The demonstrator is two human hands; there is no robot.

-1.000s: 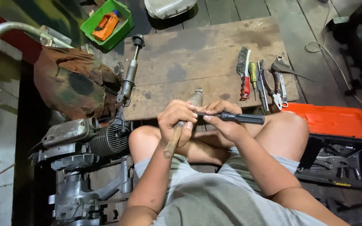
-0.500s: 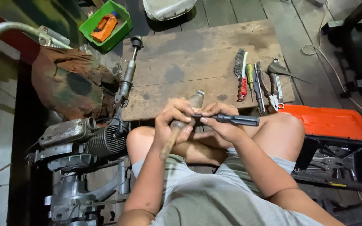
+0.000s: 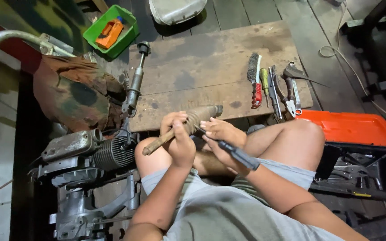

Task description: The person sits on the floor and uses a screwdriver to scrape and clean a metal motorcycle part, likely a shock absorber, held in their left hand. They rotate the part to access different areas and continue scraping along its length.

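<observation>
Dim workshop floor, worn wood board (image 3: 211,76) w/ hand tools laid out beside a red tray (image 3: 354,129).
Left hand (image 3: 180,139) wrapped tight round a rusty ribbed shaft part (image 3: 188,127), held over the knees; right hand (image 3: 222,139) fingers closed on a black-handled tool (image 3: 237,155), tip at the ribbing. Risk, imo: tip slips off gritty rust, jabs the left fingers. Engine (image 3: 90,151) close by: dull finned metal.

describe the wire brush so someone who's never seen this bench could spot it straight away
Start at the wooden board lying in front of the seated person's knees. Along its right end lies a row of hand tools, and the wire brush is the leftmost of them. Unlike the yellow-handled screwdriver beside it, it has dark bristles and a red grip.
</observation>
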